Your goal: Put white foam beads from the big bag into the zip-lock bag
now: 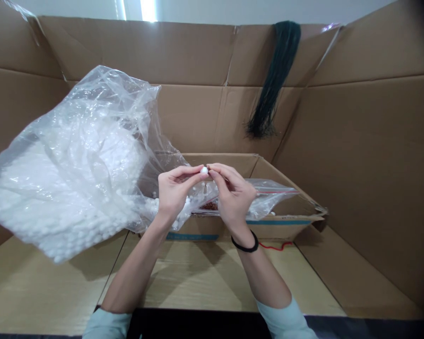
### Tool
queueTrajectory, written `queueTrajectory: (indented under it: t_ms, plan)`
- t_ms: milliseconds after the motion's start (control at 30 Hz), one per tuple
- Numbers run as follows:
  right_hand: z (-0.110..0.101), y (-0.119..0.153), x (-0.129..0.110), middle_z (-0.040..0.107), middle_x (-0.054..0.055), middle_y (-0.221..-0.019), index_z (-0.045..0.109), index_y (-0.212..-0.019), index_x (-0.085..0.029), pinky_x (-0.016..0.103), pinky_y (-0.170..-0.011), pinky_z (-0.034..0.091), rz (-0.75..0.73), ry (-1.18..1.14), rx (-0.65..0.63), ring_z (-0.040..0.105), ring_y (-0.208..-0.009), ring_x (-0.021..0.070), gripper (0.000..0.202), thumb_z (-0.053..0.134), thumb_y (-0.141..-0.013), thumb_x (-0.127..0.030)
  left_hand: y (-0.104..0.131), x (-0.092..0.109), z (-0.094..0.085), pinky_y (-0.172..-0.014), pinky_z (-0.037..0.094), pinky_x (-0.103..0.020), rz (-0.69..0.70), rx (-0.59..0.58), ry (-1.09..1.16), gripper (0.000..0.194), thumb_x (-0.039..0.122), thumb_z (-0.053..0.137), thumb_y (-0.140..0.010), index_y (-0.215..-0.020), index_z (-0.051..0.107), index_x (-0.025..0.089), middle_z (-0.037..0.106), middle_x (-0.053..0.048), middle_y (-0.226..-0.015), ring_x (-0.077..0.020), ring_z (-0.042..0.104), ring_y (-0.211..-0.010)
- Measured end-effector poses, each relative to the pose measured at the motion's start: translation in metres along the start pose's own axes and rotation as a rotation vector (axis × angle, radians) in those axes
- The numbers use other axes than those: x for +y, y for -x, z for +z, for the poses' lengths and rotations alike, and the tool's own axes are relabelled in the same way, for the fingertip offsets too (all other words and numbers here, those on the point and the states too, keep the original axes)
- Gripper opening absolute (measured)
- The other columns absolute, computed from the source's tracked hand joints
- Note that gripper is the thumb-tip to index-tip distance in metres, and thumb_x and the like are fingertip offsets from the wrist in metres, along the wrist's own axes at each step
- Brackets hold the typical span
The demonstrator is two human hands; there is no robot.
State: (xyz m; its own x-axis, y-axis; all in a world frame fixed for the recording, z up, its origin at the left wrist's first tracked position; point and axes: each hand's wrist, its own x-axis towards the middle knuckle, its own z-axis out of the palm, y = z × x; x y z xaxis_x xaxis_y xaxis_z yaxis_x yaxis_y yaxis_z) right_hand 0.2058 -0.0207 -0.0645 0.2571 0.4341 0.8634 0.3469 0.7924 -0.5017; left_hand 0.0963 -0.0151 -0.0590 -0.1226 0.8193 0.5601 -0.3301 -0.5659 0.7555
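Observation:
Between the thumb and index finger of my left hand [174,187] is a small white foam ball [204,170]. My right hand [233,193] is closed in a pinch against the ball's right side; what sits in its fingertips is too small to make out. Both hands are over an open cardboard box [286,188]. Below them, a clear zip bag [268,200] with a red seal line lies across the box, and small reddish-brown pieces [209,205] show between my wrists. To the left, a large clear plastic bag [67,165] full of white balls spills some toward the box.
Tall cardboard walls [137,56] enclose the work area at the back and sides. A bundle of dark green strands [277,75] hangs over the back wall. On the wooden tabletop [198,273], a red cord [277,247] lies near the box's front.

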Motion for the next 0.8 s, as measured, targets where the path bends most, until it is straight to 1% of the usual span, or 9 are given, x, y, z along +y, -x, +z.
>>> queueTrajectory:
  t_ms: [133,267,467,600,800]
  plan:
    - [0.0014,-0.0011,0.0016,0.072,0.0,-0.087,0.071,-0.083,-0.022,0.028,-0.076,0.054,0.046,-0.075,-0.019,0.066,-0.083,0.0136,0.014,0.06,-0.08,-0.016,-0.0005,-0.0005,-0.001,-0.076,0.056,-0.029,-0.02,0.003,-0.017,0.019,0.019,0.078,-0.059,-0.077,0.074,0.018,0.074,-0.004,-0.08,-0.0154,0.069,-0.076]
    - [0.0024,-0.001,0.0027,0.072,0.0,-0.087,0.072,-0.082,-0.022,0.027,-0.077,0.054,0.087,-0.102,-0.036,0.066,-0.083,0.0135,0.013,0.061,-0.079,-0.016,-0.0013,-0.0047,-0.0018,-0.075,0.056,-0.027,0.006,0.003,-0.011,0.017,0.018,0.078,-0.059,-0.076,0.074,0.019,0.074,-0.003,-0.079,-0.0141,0.068,-0.075]
    - [0.0054,0.001,0.0054,0.071,0.002,-0.085,0.07,-0.081,-0.021,0.029,-0.074,0.055,0.18,-0.125,-0.001,0.066,-0.078,0.0145,0.011,0.06,-0.08,-0.024,-0.0011,-0.0041,-0.0018,-0.074,0.056,-0.027,-0.003,0.012,-0.014,0.019,0.019,0.077,-0.06,-0.079,0.075,0.02,0.074,-0.003,-0.079,-0.014,0.068,-0.074]
    - [0.0063,0.0017,0.0047,0.07,0.002,-0.086,0.07,-0.081,-0.021,0.027,-0.07,0.056,0.151,-0.081,0.006,0.065,-0.079,0.0144,0.011,0.059,-0.08,-0.025,-0.0008,-0.0024,-0.002,-0.074,0.056,-0.029,-0.003,0.023,-0.02,0.021,0.021,0.078,-0.059,-0.08,0.074,0.018,0.074,-0.004,-0.08,-0.0152,0.068,-0.074]
    - [0.0068,0.0028,0.0044,0.07,0.003,-0.087,0.07,-0.082,-0.02,0.028,-0.071,0.056,0.111,-0.058,0.015,0.065,-0.08,0.0147,0.012,0.058,-0.081,-0.023,-0.0008,-0.0026,-0.0018,-0.076,0.056,-0.03,-0.013,0.024,-0.021,0.021,0.022,0.078,-0.059,-0.079,0.074,0.018,0.074,-0.004,-0.08,-0.0156,0.068,-0.075]
